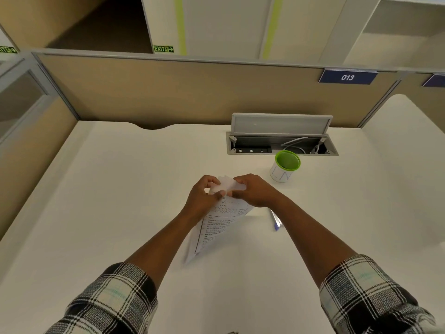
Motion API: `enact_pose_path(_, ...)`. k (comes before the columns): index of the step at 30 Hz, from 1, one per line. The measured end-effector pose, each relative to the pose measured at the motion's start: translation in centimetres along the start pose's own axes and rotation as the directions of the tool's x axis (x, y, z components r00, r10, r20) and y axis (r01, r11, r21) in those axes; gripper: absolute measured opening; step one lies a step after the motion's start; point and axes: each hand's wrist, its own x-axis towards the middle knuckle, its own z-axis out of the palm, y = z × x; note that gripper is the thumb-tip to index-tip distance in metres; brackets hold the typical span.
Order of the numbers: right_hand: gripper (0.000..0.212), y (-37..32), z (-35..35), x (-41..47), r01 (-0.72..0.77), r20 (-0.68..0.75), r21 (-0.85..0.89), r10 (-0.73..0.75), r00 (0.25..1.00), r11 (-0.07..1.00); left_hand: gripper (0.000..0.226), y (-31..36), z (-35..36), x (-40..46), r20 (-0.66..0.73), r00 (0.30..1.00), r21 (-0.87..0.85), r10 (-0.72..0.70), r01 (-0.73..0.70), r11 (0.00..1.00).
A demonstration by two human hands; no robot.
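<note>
A person is holding a printed paper (pixel 216 225) in both hands over the middle of the white worktop (pixel 120 189). The left hand (pixel 203 192) is gripping the sheet's upper end from the 9 o'clock side, its fingers (pixel 212 180) curling over the top edge and the thumb pressing on the printed face. The right hand (pixel 252 190) is pinching the same end from 3 o'clock, its fingers curling round a folded or bunched white part of the sheet. The two hands are sitting just beside each other with that bunched part between them. The rest of the paper is hanging tilted toward 6 o'clock between the forearms; its lower corner is blurring out near the worktop, and I cannot tell whether it is touching. Print and a row of small circles are showing on its face, too small to read. A pen (pixel 276 221) is lying on the worktop at 4 o'clock from the hands, partly hiding under the right forearm. A white cup (pixel 285 169) with a green rim is standing upright at 1 o'clock, apart from the hands. Just beyond it a cable box (pixel 281 143) is sitting sunk in the worktop, its lid standing raised and white cables showing inside. A tan partition (pixel 168 92) is running along the far edge, carrying a blue sign (pixel 347 77) reading 013 at 2 o'clock.
</note>
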Motion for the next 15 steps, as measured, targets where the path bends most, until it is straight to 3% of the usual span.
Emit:
enact_pose_path(2, 0.038, 0.1, -0.3, -0.1, 0.011, 0.004, -0.006, -0.011, 1.000, 1.000, 0.066, -0.6, -0.4, -0.1, 0.069, 0.988, -0.148, -0.137, 0.145, 0.978)
enact_pose_path(4, 0.034, 0.2, -0.6, -0.1, 0.021, -0.001, -0.027, -0.021, 1.000, 0.999, 0.082, -1.1, -0.6, 0.0, 0.124, 0.973, -0.226, -0.195, 0.219, 0.949)
enact_pose_path(10, 0.034, 0.1, -0.4, 0.3, -0.003, -0.131, -0.136, -0.015, 0.991, 0.991, 0.028, -1.4, -0.7, 0.3, 0.179, 0.972, -0.350, -0.151, 0.207, 0.914)
enact_pose_path(15, 0.043, -0.2, 1.6, -0.7, 0.058, -0.455, -0.225, -0.158, 0.876, 0.973, 0.029, -1.3, -0.2, 0.3, 0.082, 0.964, -0.337, -0.253, 0.265, 0.903)
